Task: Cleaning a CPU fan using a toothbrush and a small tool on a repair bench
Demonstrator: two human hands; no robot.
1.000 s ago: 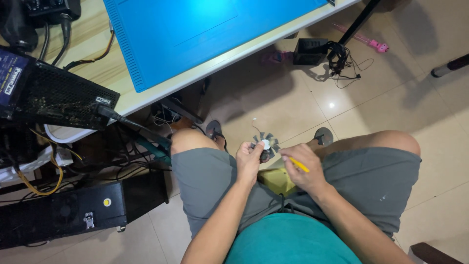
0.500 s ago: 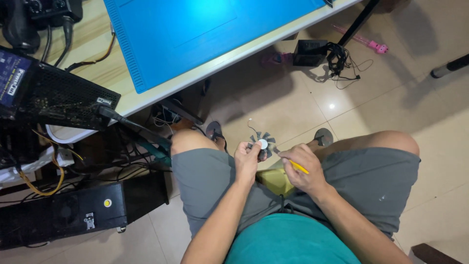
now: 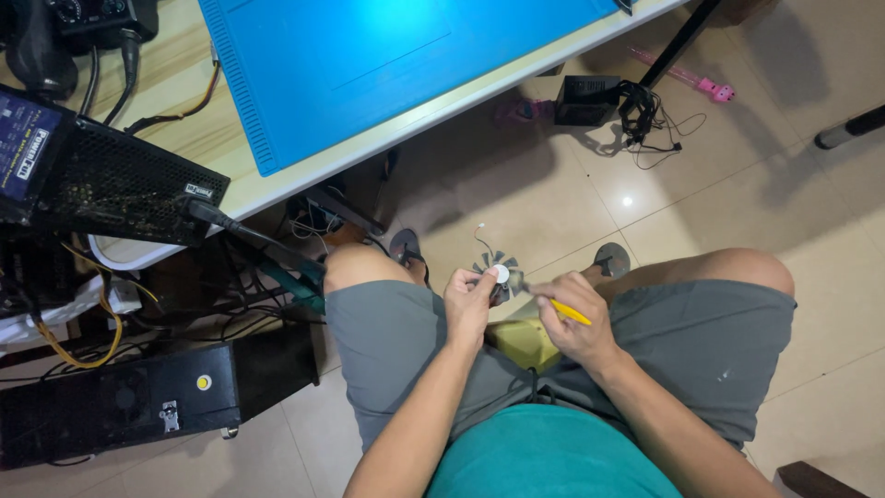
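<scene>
Sitting with a black power supply (image 3: 111, 180) and blue mat (image 3: 369, 65) on the surface at left. Left hand (image 3: 468, 304) grips a small fan (image 3: 499, 274) over the lap between the knees; right hand (image 3: 576, 318) is closed on a yellow-handled tool (image 3: 570, 314) touching the fan.

We see a blue mat (image 3: 369, 65) on the counter (image 3: 387, 138), black mesh box (image 3: 111, 184) at left, black adapter w/ cables (image 3: 590, 97) on tiled floor (image 3: 811, 212).
</scene>
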